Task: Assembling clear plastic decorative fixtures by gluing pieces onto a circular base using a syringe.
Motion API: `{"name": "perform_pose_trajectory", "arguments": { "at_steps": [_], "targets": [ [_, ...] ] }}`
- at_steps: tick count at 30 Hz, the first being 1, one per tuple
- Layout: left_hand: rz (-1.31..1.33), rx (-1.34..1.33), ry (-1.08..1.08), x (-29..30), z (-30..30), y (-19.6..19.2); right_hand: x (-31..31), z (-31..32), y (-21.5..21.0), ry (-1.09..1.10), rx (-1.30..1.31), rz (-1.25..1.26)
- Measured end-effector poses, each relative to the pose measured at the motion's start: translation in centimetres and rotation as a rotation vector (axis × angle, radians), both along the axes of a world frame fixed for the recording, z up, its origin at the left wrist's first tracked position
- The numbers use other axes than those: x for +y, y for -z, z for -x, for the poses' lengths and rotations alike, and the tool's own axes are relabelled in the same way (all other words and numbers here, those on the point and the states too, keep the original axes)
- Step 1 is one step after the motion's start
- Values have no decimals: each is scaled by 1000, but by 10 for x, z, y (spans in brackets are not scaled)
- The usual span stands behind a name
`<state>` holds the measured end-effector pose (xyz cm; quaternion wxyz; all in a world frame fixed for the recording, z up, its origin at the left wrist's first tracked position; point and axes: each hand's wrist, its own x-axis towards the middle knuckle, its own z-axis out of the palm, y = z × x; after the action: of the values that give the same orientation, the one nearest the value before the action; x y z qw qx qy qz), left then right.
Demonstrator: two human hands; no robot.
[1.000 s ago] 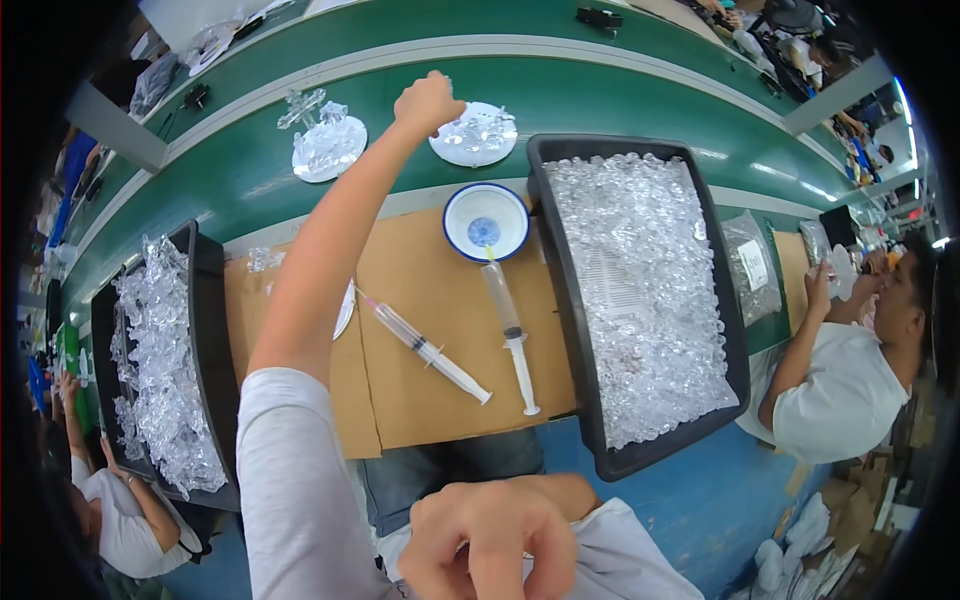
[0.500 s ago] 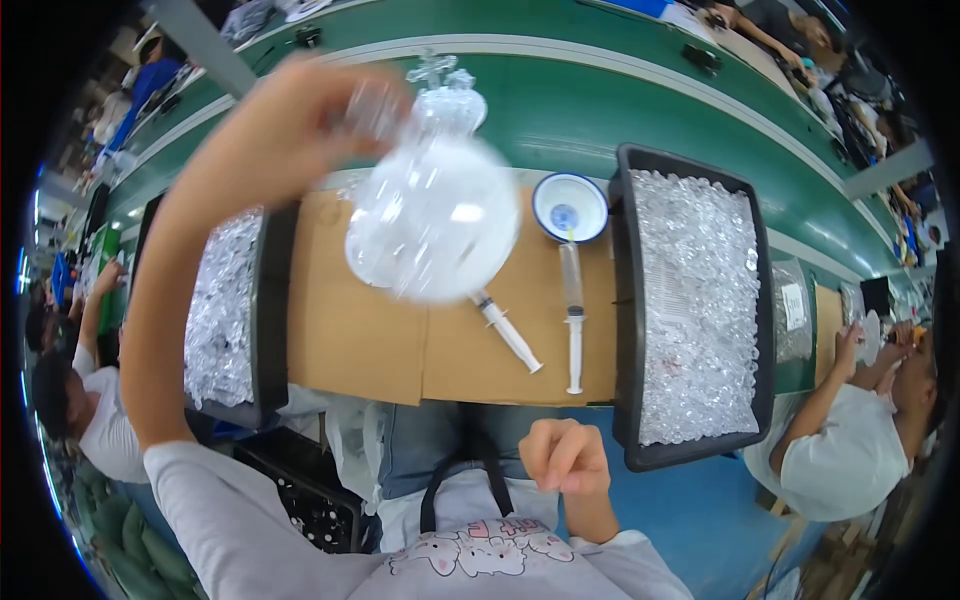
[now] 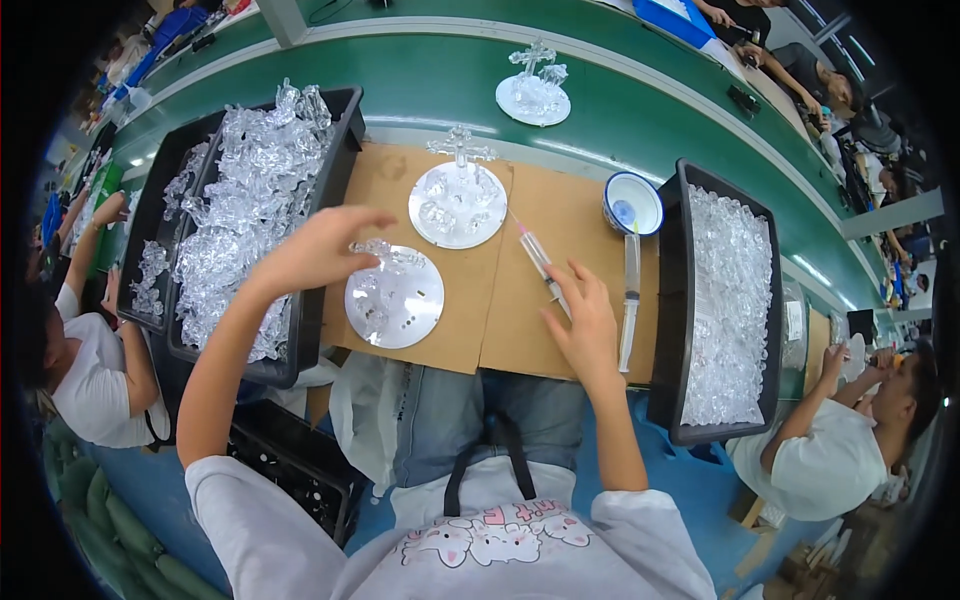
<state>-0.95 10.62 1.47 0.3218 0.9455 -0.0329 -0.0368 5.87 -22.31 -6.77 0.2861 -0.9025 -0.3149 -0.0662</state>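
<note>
A round clear disc (image 3: 408,308) lies near the front of the cardboard, with clear moulded pieces (image 3: 375,300) on its left part. My left hand (image 3: 318,250) is over its far-left edge, thumb and fingers apart around a small clear piece (image 3: 376,247). Behind it, a second disc (image 3: 462,232) bears an upright clear cross (image 3: 460,147) and other clear parts. My right hand (image 3: 585,320) reaches over the plunger end of a syringe (image 3: 536,252) with fingers apart; whether they touch it is unclear. Another syringe (image 3: 631,280) leans its tip on a blue-rimmed bowl (image 3: 633,203).
Black bins of clear pieces stand left (image 3: 345,140) and right (image 3: 680,300) of the cardboard (image 3: 560,180). Another disc with a cross (image 3: 533,98) stands on the green table behind. Co-workers sit at both sides (image 3: 95,375), (image 3: 800,440).
The raised disc assembly has left my left hand, which has come down to the near disc. My right hand has moved from my lap up to the syringe. The view has shifted.
</note>
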Motion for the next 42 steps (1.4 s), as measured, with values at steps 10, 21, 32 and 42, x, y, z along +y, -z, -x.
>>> {"name": "perform_pose_trajectory", "arguments": {
  "at_steps": [10, 21, 32, 42],
  "targets": [
    [-233, -471, 206, -29, -80, -28, -16, 2, 19, -51, 159, -142],
    [-154, -179, 214, -14, -149, 26, -14, 0, -2, -162, 430, -235],
    [-15, -58, 330, 12, -179, 34, -4, -4, -17, -137, 463, -197],
    [65, -70, 380, 18, -186, 37, 10, -8, -57, -76, 446, -48]
  ]
}}
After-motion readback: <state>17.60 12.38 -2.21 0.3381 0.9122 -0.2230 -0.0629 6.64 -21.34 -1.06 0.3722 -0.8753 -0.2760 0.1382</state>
